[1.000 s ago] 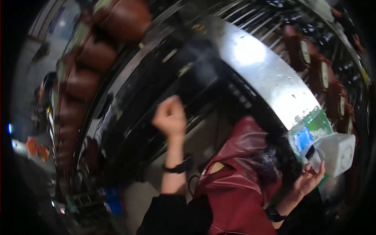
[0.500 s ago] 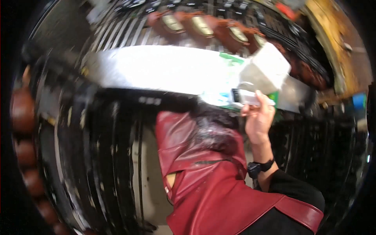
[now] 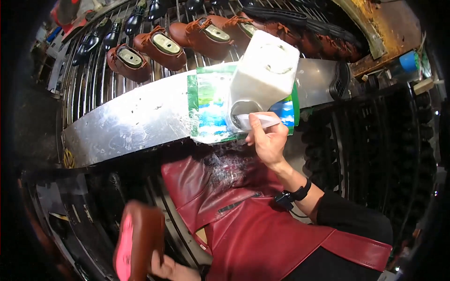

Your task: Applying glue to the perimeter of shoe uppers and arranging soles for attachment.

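My right hand pinches the pale handle of a brush. The brush's far end is inside the dark round opening of a white plastic jug, which rests tilted on a green, blue and white plastic sheet. At the lower left, my left hand grips a brown leather shoe with a bright pink face turned to the left. The shoe is slightly blurred and held away from the metal ledge.
A shiny metal ledge runs across in front of me. Behind it, several brown lace-up shoes and black shoes stand on a slatted rack. A dark sole lies at the ledge's right end. Dark racks flank me.
My left hand has come into view at lower left with the brown shoe. My right hand has moved left, and the brush's end has gone into the jug's opening.
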`<control>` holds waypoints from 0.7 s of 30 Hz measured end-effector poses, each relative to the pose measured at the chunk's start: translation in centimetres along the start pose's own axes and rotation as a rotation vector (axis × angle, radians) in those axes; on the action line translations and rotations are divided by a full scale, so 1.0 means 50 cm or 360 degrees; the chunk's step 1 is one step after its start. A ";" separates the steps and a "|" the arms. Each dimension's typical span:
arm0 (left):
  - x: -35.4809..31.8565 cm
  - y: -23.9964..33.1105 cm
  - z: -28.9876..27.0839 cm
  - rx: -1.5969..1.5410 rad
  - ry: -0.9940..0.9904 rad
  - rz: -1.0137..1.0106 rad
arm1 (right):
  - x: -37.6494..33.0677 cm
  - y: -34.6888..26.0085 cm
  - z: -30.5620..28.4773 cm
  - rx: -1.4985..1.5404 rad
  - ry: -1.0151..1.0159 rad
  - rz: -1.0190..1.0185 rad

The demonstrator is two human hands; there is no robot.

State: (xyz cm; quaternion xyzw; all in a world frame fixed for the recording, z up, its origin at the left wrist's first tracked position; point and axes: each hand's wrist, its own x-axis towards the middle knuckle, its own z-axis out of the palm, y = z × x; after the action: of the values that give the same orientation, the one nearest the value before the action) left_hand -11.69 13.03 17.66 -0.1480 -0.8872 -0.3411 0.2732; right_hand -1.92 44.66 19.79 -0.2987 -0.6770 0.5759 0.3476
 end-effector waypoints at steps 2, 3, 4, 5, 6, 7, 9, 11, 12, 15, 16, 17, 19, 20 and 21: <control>-0.025 0.120 -0.060 0.0045 0.0100 0.0123 | -0.026 -0.026 0.033 0.0356 -0.0076 0.0281; -0.020 0.118 -0.079 0.0025 0.0128 0.0189 | -0.033 -0.039 0.039 0.0616 -0.0097 0.0578; -0.014 0.114 -0.094 -0.0002 0.0148 0.0255 | -0.038 -0.051 0.044 0.0867 -0.0109 0.0879; -0.003 0.108 -0.074 -0.0111 0.0150 0.0340 | -0.026 -0.056 0.029 0.0970 -0.0045 0.1047; 0.008 0.101 -0.054 -0.0220 0.0147 0.0420 | -0.017 -0.063 0.011 0.1077 -0.0043 0.1090; 0.002 0.050 -0.041 -0.0277 0.0062 0.0579 | -0.025 -0.077 0.017 0.1108 -0.0170 0.1123; -0.026 -0.040 0.005 -0.0290 -0.0140 0.0716 | -0.036 -0.099 0.041 0.1130 -0.0424 0.1162; -0.043 -0.060 0.018 -0.0179 -0.0271 0.0743 | -0.054 -0.093 0.079 0.1135 -0.0558 0.1171; -0.048 -0.056 0.024 -0.0113 -0.0286 0.0780 | -0.055 -0.087 0.096 0.1117 -0.0698 0.1115; -0.045 -0.051 0.030 -0.0057 -0.0254 0.0710 | -0.067 -0.064 0.160 0.1097 -0.0955 0.1033; -0.043 -0.051 0.028 -0.0063 -0.0216 0.0652 | -0.071 -0.057 0.176 0.1077 -0.1024 0.1005; -0.046 -0.055 0.025 -0.0069 -0.0227 0.0660 | -0.076 -0.048 0.186 0.1064 -0.1084 0.0951; -0.048 -0.067 0.021 -0.0076 -0.0267 0.0674 | -0.068 -0.042 0.212 0.0979 -0.1085 0.0885; -0.049 -0.070 0.019 -0.0088 -0.0312 0.0697 | -0.061 -0.040 0.225 0.0899 -0.1075 0.0818; -0.049 -0.070 0.023 -0.0108 -0.0312 0.0699 | -0.048 -0.034 0.241 0.0833 -0.1044 0.0740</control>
State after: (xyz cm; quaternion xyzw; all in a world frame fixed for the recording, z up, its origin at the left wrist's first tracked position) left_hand -11.71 11.10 13.67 -0.3789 -0.8440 -0.2872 0.2483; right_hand -10.37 35.58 20.02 -0.1471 -0.4985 0.8533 0.0413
